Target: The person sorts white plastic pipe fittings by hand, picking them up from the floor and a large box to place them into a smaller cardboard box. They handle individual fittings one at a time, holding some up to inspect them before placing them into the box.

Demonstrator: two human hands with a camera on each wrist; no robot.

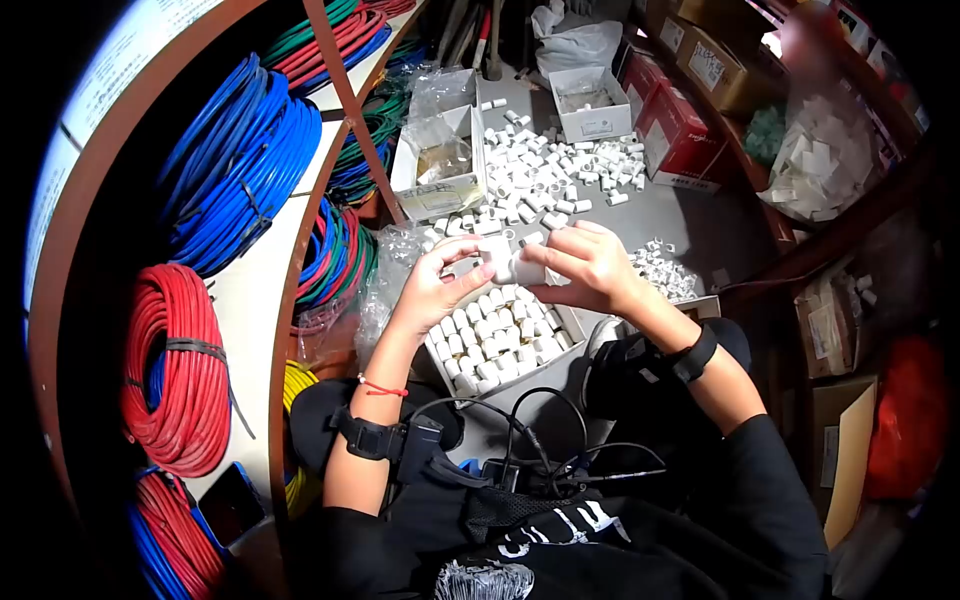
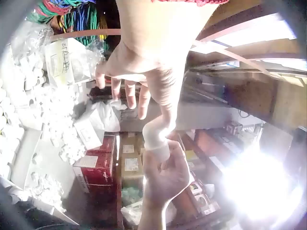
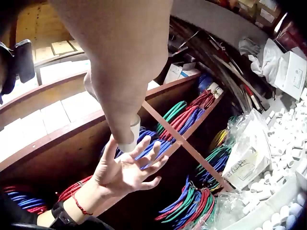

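Note:
In front of the body, both hands meet at white plastic pipe fittings [image 1: 497,258]. My left hand [image 1: 445,278] holds them at one side, thumb below and fingertips above. From the other side, my right hand [image 1: 585,265] pinches the white piece between thumb and curled fingers. The left wrist view shows the white fitting [image 2: 157,139] bending between the left thumb and the right hand [image 2: 165,175]. In the right wrist view, a tubular end [image 3: 129,139] shows by the left thumb, while other left fingers [image 3: 153,167] spread apart. Right fingertips are partly hidden there.
Below the hands stands a white box [image 1: 578,350] packed with rows of fittings. A loose pile of fittings [image 1: 540,170] covers the floor beyond, beside open cartons [image 1: 440,200]. Shelves with blue cable coils [image 1: 225,170] and red coils [image 1: 175,370] line the left; a red box [image 1: 685,130] stands right.

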